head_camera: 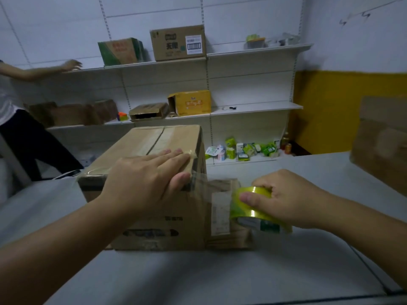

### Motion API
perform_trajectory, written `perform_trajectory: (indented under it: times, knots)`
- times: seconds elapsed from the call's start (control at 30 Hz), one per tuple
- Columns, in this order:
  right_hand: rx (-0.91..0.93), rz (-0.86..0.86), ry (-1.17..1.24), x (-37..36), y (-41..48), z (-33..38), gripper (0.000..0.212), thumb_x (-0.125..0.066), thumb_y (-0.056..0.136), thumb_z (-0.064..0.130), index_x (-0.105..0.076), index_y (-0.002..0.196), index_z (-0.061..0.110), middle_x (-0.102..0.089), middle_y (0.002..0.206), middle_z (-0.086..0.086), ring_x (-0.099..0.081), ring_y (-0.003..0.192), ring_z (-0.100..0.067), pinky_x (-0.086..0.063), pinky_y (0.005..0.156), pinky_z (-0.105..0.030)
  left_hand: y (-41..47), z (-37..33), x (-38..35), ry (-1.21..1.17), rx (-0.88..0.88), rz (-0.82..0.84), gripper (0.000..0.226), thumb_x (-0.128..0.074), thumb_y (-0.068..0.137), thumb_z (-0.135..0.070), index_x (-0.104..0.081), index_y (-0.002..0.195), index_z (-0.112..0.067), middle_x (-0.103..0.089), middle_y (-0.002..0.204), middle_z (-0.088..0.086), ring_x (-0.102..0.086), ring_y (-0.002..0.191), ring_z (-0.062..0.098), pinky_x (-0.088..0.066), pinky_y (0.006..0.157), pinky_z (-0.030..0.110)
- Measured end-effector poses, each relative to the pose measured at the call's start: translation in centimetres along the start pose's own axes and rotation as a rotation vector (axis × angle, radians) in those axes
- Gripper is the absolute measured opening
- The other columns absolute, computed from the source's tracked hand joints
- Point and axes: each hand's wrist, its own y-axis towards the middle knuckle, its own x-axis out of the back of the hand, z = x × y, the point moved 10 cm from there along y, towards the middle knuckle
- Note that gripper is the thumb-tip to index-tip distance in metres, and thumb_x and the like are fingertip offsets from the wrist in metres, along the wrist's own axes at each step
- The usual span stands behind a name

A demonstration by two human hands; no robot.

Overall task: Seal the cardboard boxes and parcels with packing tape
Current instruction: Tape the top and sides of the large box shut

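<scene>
A brown cardboard box (154, 212) stands on the grey table (220, 276), its top flaps closed with tape along the seam. My left hand (145, 179) lies flat on the near top edge, fingers straight and thumb over the corner, pressing a strip of clear tape down. That strip runs off the box's right side to a yellowish tape roll (253, 208), which my right hand (286, 199) grips just right of the box. A smaller brown parcel (222, 214) with a white label leans against the box behind the roll.
Another cardboard box (381, 142) sits at the table's right edge. Behind the table, white wall shelves (253, 106) hold several boxes and small green cartons. A person (22, 119) stands at the left, one hand reaching onto a shelf.
</scene>
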Motion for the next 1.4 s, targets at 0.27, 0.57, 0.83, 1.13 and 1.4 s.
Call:
perform_trajectory:
  times: [0.27, 0.57, 0.83, 1.13, 1.4]
  knots:
    - [-0.042, -0.051, 0.044, 0.8, -1.0, -0.4, 0.056, -0.049, 0.079, 0.072, -0.056, 0.05, 0.025, -0.054, 0.051, 0.015, -0.049, 0.048, -0.003, -0.03, 0.047, -0.021, -0.2, 0.2, 0.0, -0.035, -0.054, 0.011, 0.06, -0.021, 0.102, -0.045, -0.068, 0.113, -0.01, -0.07, 0.109, 0.008, -0.069, 0.095, 0.023, -0.058, 0.068, 0.038]
    - [-0.128, 0.048, 0.072, -1.8, 0.7, -1.3, 0.05, -0.056, 0.083, 0.059, -0.051, 0.048, 0.024, -0.049, 0.043, 0.01, -0.045, 0.041, -0.001, -0.031, 0.048, -0.022, 0.6, -0.2, -1.3, 0.022, -0.144, 0.188, 0.062, -0.015, 0.094, -0.063, -0.02, 0.146, -0.029, -0.048, 0.141, 0.004, -0.048, 0.126, 0.028, -0.044, 0.092, 0.045]
    - [-0.109, 0.041, 0.123, -2.3, 0.8, -1.6, 0.046, -0.054, 0.086, 0.056, -0.058, 0.051, 0.026, -0.053, 0.047, 0.015, -0.049, 0.046, -0.001, -0.034, 0.05, -0.02, 0.3, 0.5, -1.6, -0.038, -0.016, 0.096, 0.061, -0.024, 0.095, -0.061, -0.062, 0.123, -0.023, -0.065, 0.121, -0.001, -0.065, 0.107, 0.02, -0.058, 0.075, 0.038]
    - [-0.023, 0.076, 0.495, -2.7, -1.3, -2.0, 0.032, -0.065, 0.089, 0.031, -0.064, 0.057, 0.034, -0.055, 0.053, 0.022, -0.051, 0.053, 0.006, -0.037, 0.053, -0.011, -0.2, -0.1, 0.6, -0.051, -0.066, -0.096, 0.058, -0.032, 0.094, -0.06, -0.047, 0.128, -0.016, -0.06, 0.127, 0.003, -0.054, 0.117, 0.021, -0.042, 0.098, 0.038]
    - [-0.013, 0.012, 0.531, -4.1, -1.6, -1.8, 0.026, -0.064, 0.075, 0.05, -0.06, 0.068, 0.025, -0.059, 0.059, 0.019, -0.052, 0.057, 0.004, -0.04, 0.058, -0.019, -8.7, -8.1, -4.7, -1.392, 0.963, -0.442, 0.089, -0.081, 0.056, -0.022, -0.035, 0.126, -0.054, -0.068, 0.079, 0.012, -0.066, 0.067, 0.018, -0.053, 0.063, 0.023]
